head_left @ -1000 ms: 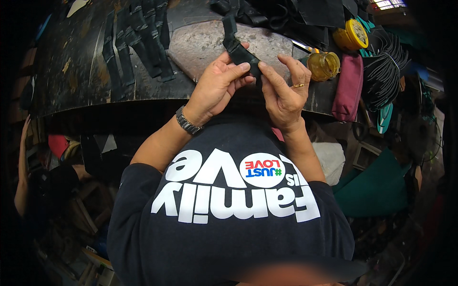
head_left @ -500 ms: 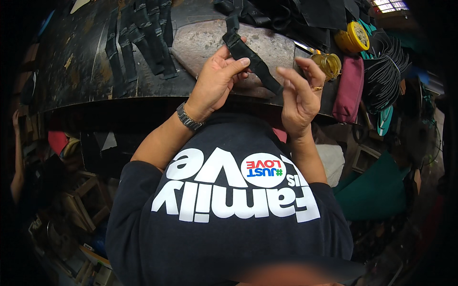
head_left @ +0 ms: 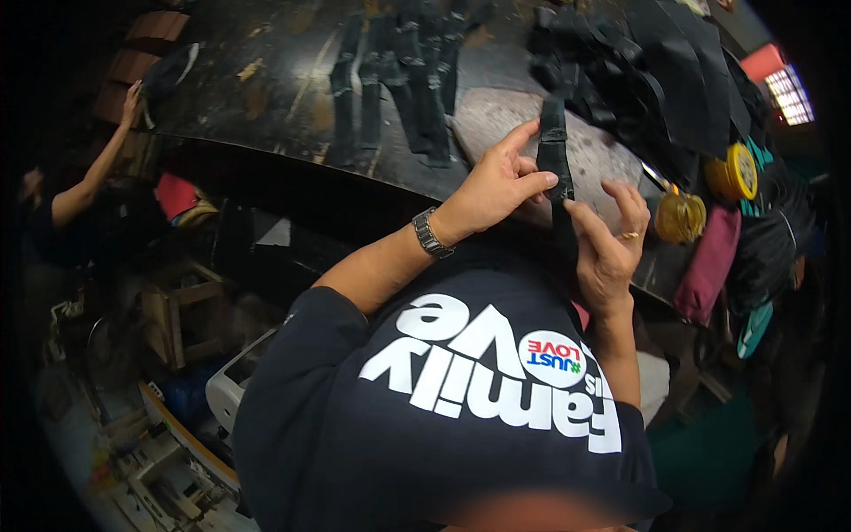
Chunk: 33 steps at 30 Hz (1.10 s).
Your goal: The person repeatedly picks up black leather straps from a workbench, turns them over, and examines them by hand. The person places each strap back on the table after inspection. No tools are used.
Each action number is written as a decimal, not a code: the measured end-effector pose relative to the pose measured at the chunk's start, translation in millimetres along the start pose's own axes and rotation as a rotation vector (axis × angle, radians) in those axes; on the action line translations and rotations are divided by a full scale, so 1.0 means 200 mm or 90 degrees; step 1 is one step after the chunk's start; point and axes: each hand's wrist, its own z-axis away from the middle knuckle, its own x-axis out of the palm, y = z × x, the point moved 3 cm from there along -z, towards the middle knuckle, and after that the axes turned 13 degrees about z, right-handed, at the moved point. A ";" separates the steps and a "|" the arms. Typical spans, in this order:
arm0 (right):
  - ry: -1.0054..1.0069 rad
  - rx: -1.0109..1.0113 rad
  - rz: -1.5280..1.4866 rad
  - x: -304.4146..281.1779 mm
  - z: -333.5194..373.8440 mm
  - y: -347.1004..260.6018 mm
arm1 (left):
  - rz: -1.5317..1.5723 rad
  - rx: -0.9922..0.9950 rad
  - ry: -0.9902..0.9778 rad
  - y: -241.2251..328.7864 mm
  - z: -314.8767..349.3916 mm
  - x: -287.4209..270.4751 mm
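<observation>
A black fabric strap point(head_left: 553, 151) stands nearly upright in the picture, its far end folded over in layers. My left hand point(head_left: 496, 186), a metal watch on its wrist, pinches it between thumb and fingers. On the strap's nearer part lies the index finger of my right hand point(head_left: 612, 244); its thumb is mostly hidden and its other fingers are raised and curled. Beneath the strap is a pale, worn stone slab point(head_left: 496, 111) on the dark table point(head_left: 266, 97). Several similar black straps point(head_left: 412, 102) lie side by side left of the slab.
Black sheet material point(head_left: 678, 80) is heaped at the far right. Beside my right hand stand a yellowish jar point(head_left: 681, 219), a yellow tub point(head_left: 731, 177) and a maroon pouch point(head_left: 707, 266). A co-worker's arm point(head_left: 84, 191) shows at far left, above a wooden stool point(head_left: 182, 310).
The view has swung left, so everything sits farther right and lower. The strap has turned from slanting to nearly upright. My right index finger has come onto it.
</observation>
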 end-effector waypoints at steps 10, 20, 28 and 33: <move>-0.002 0.165 -0.213 -0.04 0.06 0.09 | -0.287 0.156 0.010 0.56 -0.20 -0.54; 0.062 0.238 0.052 -0.46 0.01 0.51 | -0.564 0.290 0.096 0.39 -0.36 -0.35; -0.217 0.110 0.377 -0.38 -0.08 0.61 | -0.662 0.305 0.134 0.32 -0.74 -0.25; -0.001 0.145 0.259 -0.45 -0.08 0.59 | -0.785 0.417 0.186 0.29 -0.99 -0.39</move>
